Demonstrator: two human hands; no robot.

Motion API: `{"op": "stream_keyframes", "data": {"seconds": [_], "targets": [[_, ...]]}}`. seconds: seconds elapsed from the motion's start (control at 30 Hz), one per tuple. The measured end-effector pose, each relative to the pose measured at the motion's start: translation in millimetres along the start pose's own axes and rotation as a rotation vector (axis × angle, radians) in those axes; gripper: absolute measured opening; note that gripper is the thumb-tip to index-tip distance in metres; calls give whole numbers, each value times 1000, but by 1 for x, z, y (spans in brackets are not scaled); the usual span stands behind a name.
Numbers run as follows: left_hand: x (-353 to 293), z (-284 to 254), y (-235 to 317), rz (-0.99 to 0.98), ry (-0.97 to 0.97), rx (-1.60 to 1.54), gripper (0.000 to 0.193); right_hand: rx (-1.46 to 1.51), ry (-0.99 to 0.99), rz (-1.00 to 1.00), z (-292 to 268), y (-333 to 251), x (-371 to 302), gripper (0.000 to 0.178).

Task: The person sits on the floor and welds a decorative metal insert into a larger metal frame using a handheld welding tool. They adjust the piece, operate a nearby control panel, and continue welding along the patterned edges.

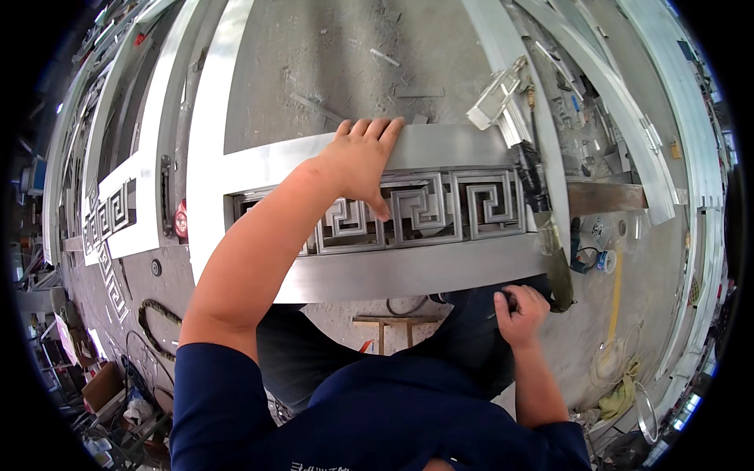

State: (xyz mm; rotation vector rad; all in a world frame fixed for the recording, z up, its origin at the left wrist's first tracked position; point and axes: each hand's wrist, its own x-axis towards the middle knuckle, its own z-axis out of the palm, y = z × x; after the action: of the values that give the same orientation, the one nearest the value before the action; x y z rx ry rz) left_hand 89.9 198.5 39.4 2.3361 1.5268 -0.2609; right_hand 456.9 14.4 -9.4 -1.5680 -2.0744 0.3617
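Note:
My left hand [364, 161] lies spread over the upper rail of a silver metal frame [416, 267]. Its fingers reach past the rail's far edge, and the thumb points down onto a grey fretwork panel [458, 208] set between the two rails. By my right thigh, my right hand [522, 314] is closed, with its fingers curled in. Something small and dark shows at its grip, too hidden to name. Just beyond that hand, a long tool with black wrapping [532, 177] and an olive sleeve rests against the frame's right side.
A silver bracket-like piece [496, 98] sits on the right upright. More metal frames stand at left and right, with loose fretwork [112, 290] at left. Offcuts [314, 106] litter the floor ahead. A wooden stand [395, 322] is between my legs; a cable [153, 326] curls at left.

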Motion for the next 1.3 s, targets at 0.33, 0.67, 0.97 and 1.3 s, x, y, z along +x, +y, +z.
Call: {"op": "stream_keyframes", "data": {"seconds": [0.33,0.67,0.97,1.3], "targets": [[3,13,-5,63,66,104,144,-17,-97,46,1,5,2,12],[4,11,-17,141,18,52,145,11,-83,29,1,14,-3,15],[-32,11,-52,-49,57,138,141,89,118,-11,-27,24,61,22],[-76,31,-237,-1025,400,-16,114,-437,-175,79,15,-9,262,52]]}}
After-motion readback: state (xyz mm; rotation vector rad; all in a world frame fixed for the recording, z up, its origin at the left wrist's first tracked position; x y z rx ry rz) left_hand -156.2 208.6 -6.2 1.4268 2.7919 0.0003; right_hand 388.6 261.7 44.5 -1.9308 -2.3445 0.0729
